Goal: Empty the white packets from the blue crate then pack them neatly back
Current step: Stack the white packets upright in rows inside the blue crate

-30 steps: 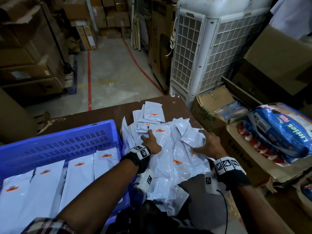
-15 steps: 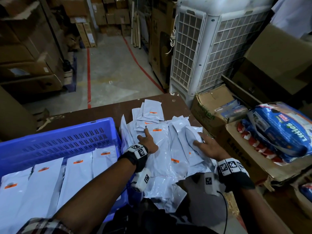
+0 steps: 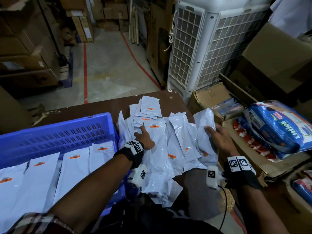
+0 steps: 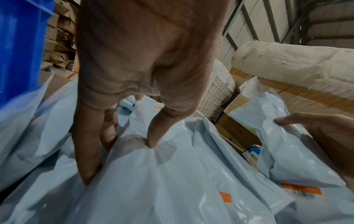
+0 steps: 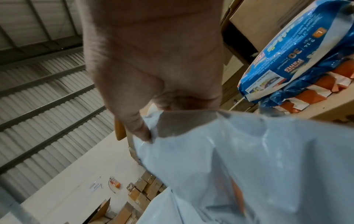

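Observation:
A blue crate stands at the left of the brown table, with white packets lined up inside, orange labels up. A loose pile of white packets lies to its right. My left hand rests on the pile, its thumb and straight fingers pressing into a packet. My right hand holds one white packet lifted off the pile's right edge. In the right wrist view the thumb pinches that packet's top edge, and the other fingers are hidden behind it.
A white air cooler stands beyond the table's far right corner. Open cardboard boxes and a blue diaper pack crowd the right side. Stacked cartons line the left, with concrete floor between.
My right hand has taken hold of a packet from the pile's right side and raised it up and to the right. The left hand has stayed on the pile.

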